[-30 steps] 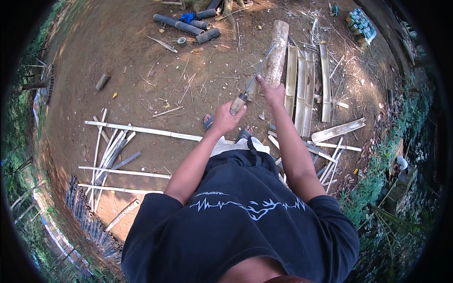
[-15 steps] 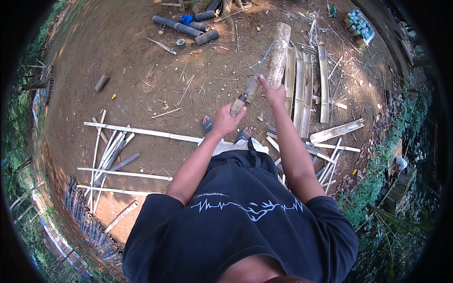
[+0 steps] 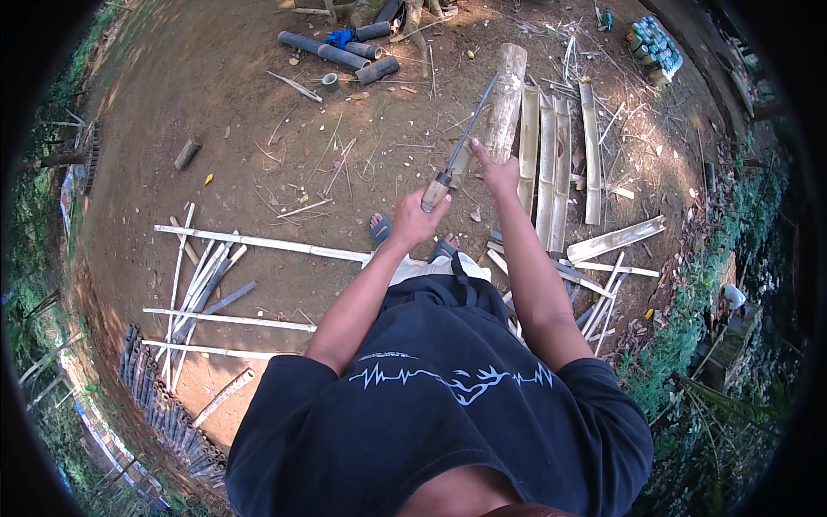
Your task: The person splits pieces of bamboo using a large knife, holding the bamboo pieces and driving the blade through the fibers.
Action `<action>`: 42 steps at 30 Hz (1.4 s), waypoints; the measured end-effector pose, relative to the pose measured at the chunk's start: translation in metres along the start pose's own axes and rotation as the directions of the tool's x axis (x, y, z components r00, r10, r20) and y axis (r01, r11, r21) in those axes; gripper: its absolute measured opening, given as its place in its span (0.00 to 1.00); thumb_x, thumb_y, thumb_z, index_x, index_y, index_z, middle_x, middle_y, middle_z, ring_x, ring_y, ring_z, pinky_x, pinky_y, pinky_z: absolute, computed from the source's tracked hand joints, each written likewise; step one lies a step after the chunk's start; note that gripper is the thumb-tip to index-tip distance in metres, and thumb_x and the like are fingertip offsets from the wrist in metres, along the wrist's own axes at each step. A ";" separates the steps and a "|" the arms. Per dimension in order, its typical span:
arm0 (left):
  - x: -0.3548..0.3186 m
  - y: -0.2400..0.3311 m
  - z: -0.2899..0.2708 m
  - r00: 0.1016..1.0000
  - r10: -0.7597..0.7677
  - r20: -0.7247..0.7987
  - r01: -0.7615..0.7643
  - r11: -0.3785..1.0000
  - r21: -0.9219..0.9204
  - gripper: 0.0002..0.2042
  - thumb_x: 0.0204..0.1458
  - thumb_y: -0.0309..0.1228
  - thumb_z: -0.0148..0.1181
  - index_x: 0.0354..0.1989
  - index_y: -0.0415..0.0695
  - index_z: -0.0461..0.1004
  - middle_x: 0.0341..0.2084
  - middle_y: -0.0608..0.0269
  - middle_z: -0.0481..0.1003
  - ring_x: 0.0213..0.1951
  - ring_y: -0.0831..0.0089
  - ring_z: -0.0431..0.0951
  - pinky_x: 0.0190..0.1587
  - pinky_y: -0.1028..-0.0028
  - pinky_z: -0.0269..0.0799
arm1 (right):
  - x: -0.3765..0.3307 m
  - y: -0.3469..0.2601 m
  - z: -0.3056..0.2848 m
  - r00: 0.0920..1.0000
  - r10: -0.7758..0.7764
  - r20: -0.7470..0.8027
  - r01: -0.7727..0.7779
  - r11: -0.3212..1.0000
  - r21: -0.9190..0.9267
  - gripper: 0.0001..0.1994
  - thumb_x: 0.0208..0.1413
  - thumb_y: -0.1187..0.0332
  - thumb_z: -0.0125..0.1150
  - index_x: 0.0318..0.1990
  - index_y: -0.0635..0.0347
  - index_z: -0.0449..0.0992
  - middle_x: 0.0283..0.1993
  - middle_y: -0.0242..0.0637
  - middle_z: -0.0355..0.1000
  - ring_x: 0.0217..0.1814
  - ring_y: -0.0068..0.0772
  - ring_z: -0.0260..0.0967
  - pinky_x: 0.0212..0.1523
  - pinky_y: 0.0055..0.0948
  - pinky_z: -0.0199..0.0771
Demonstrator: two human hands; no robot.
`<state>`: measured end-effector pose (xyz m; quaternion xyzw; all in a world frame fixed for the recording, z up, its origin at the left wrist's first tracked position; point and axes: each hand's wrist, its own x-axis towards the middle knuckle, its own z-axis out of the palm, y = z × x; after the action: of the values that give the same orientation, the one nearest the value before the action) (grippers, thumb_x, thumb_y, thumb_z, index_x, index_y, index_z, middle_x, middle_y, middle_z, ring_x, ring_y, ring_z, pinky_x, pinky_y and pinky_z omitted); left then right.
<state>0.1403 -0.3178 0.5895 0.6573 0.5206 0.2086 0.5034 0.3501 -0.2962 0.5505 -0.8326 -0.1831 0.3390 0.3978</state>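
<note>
My left hand [image 3: 417, 217] is closed round the wooden handle [image 3: 437, 191] of a long knife. Its narrow blade [image 3: 473, 122], seen nearly edge-on, slants away to the upper right. Beside it, my right hand [image 3: 497, 172] is closed at the near end of a thick, pale wooden log [image 3: 506, 95], thumb pointing up along its left side. Blade and log lie almost side by side; whether they touch, I cannot tell. A pale bamboo piece [image 3: 461, 164] shows between my hands, partly hidden by the blade.
Long split bamboo halves [image 3: 546, 164] lie right of the log. Bamboo poles [image 3: 258, 239] and strips cover the ground at left. Dark bamboo tubes [image 3: 323, 50] with a blue item lie at the far side, and a pack of green-topped containers [image 3: 655, 52] at far right.
The far end of the log and the knife tip have shifted slightly left. My hands keep the same grips and nearly the same places.
</note>
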 end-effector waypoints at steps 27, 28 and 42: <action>-0.005 0.002 0.004 1.000 0.019 -0.014 -0.018 0.999 0.051 0.17 0.58 0.43 0.65 0.36 0.39 0.77 0.14 0.63 0.73 0.15 0.74 0.75 0.20 0.69 0.70 | -0.001 0.002 -0.005 1.000 0.010 -0.002 -0.010 0.999 -0.047 0.54 0.34 0.32 0.77 0.51 0.81 0.68 0.53 0.63 0.73 0.57 0.53 0.74 0.59 0.42 0.71; -0.005 0.003 0.004 1.000 0.018 -0.016 -0.017 0.998 0.053 0.17 0.58 0.43 0.65 0.36 0.39 0.77 0.14 0.62 0.73 0.15 0.73 0.75 0.20 0.68 0.70 | -0.004 -0.001 -0.006 1.000 0.007 0.011 -0.007 0.999 -0.036 0.54 0.34 0.32 0.77 0.51 0.81 0.68 0.53 0.63 0.73 0.57 0.53 0.74 0.59 0.42 0.71; -0.001 -0.002 0.008 1.000 0.014 0.003 -0.014 1.000 0.002 0.15 0.60 0.42 0.63 0.33 0.41 0.75 0.13 0.64 0.72 0.14 0.75 0.74 0.19 0.69 0.69 | -0.003 -0.006 -0.005 0.997 0.071 0.009 -0.070 0.995 -0.068 0.57 0.34 0.32 0.78 0.55 0.83 0.67 0.56 0.64 0.72 0.59 0.55 0.72 0.61 0.42 0.70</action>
<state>0.1449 -0.3226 0.5845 0.6616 0.5154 0.2105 0.5023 0.3514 -0.2972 0.5587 -0.8495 -0.1673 0.3512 0.3563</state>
